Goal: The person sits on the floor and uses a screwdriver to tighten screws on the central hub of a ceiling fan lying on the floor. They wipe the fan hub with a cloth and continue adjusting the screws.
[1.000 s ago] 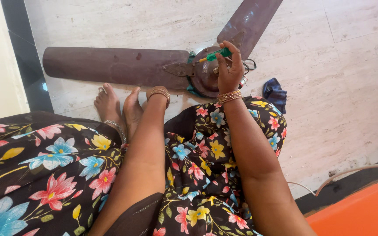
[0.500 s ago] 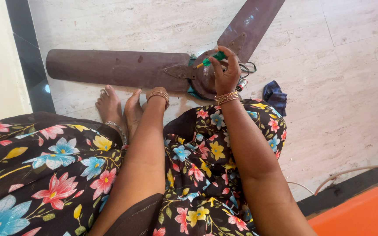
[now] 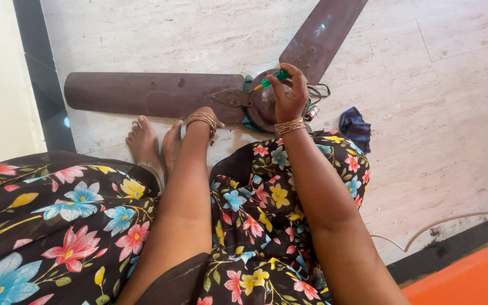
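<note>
A green-handled screwdriver (image 3: 275,77) is held at the motor hub (image 3: 266,104) of a brown ceiling fan (image 3: 199,96) laid on the floor (image 3: 453,130)

The screwdriver is gripped in the closed fingers of the right hand (image 3: 290,96), its long axis slanted, handle up-right, tip down-left toward the hub. Both visible blades are seen attached, so the work is judged early. The left hand (image 3: 203,120) is rested at the hub's near edge; its fingers are hidden, their state cannot be told. A dark blue cloth (image 3: 356,127) lies nearby
</note>
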